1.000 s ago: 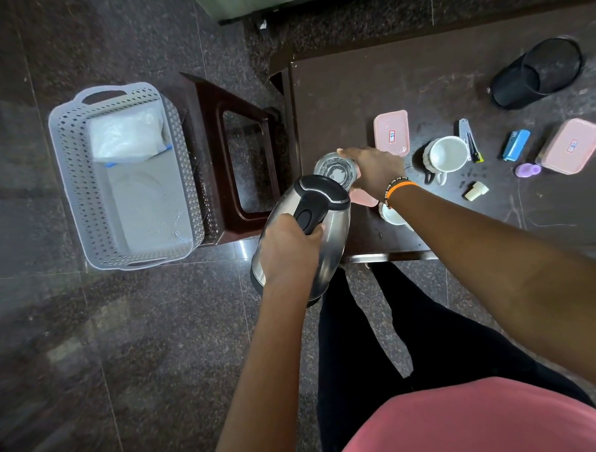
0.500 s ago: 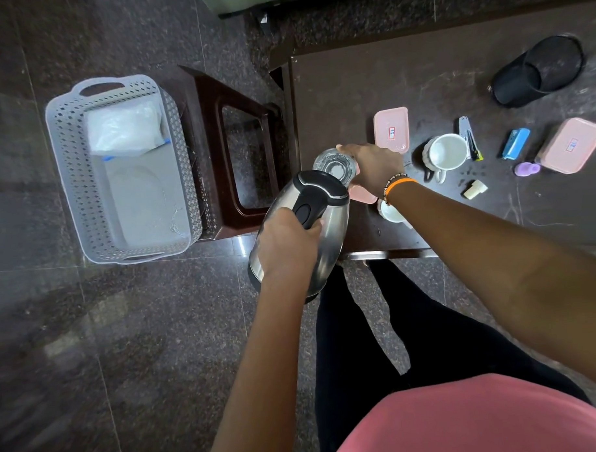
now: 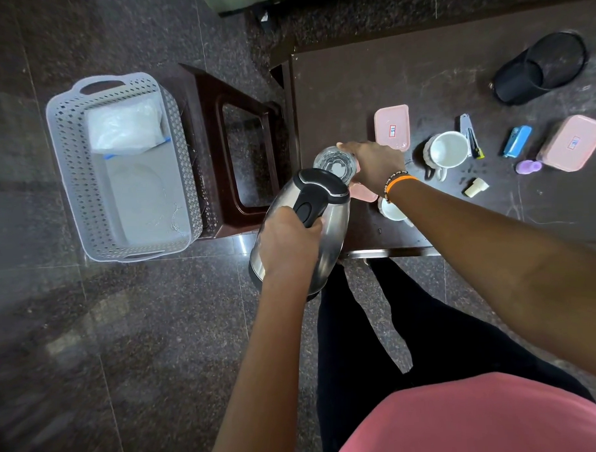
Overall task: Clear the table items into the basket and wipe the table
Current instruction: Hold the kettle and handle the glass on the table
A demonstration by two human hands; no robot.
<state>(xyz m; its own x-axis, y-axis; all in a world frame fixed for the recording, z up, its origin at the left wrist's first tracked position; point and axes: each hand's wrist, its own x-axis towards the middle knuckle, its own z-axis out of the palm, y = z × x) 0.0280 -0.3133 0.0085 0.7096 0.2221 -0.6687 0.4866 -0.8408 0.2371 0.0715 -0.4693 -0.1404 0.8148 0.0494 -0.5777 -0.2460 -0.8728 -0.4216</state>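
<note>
My left hand (image 3: pixel 288 243) grips the black handle of a steel kettle (image 3: pixel 327 231), held off the table's near left corner. Just beyond it my right hand (image 3: pixel 377 164) wraps around a clear glass (image 3: pixel 333 162) at the left edge of the dark table (image 3: pixel 369 78). A grey perforated basket (image 3: pixel 65 186) stands on the floor far left, with a white plastic bag (image 3: pixel 126 128) in it. On the table lie a pink lidded box (image 3: pixel 391 126), a white cup (image 3: pixel 449 151), another pink box (image 3: pixel 572 142), and a second white cup (image 3: pixel 392 210) partly under my right forearm.
A dark wooden stool (image 3: pixel 216 144) stands between basket and table. Also on the table: a nail clipper (image 3: pixel 469 133), a blue stapler (image 3: pixel 516 140), a purple lid (image 3: pixel 527 167), a cream stopper (image 3: pixel 476 187) and a black mesh holder (image 3: pixel 541 68) lying on its side.
Both hands keep their grips. The kettle, the glass and the view have shifted only slightly.
</note>
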